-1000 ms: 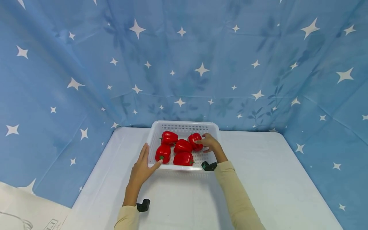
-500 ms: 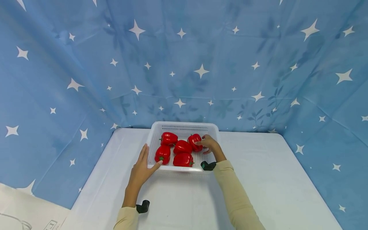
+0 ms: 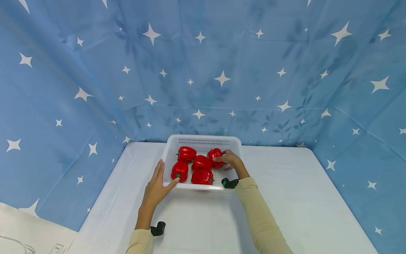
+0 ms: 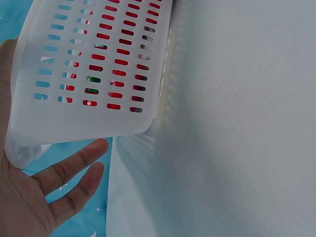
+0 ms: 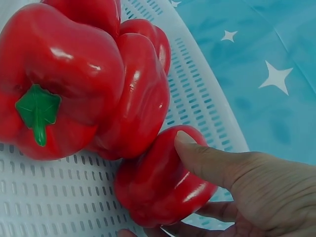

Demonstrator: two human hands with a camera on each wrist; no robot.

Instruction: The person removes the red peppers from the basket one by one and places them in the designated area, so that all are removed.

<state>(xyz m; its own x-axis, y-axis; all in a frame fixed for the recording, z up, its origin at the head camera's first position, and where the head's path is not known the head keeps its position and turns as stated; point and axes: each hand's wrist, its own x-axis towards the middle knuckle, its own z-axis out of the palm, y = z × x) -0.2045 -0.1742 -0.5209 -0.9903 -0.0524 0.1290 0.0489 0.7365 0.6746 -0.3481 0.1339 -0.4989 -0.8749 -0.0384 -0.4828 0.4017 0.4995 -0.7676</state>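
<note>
A white perforated plastic basket (image 3: 203,187) stands on the table with several red bell peppers in it. My right hand (image 3: 234,161) reaches in over its right side and holds the bell pepper (image 3: 214,154) at the back right. In the right wrist view the thumb (image 5: 205,160) presses on that pepper's upper side, and fingers curl beneath it. At the front left corner, my left hand (image 3: 155,187) rests on the basket, thumb over the front rim and straight fingers along the left side. Two spread fingers (image 4: 69,165) show beside the corner in the left wrist view.
The other peppers lie close together, one front left (image 3: 179,170), one at the front (image 3: 202,176). A white-covered table (image 3: 285,197) carries the basket near its back edge. Blue star-patterned cloth (image 3: 203,70) hangs behind and at both sides.
</note>
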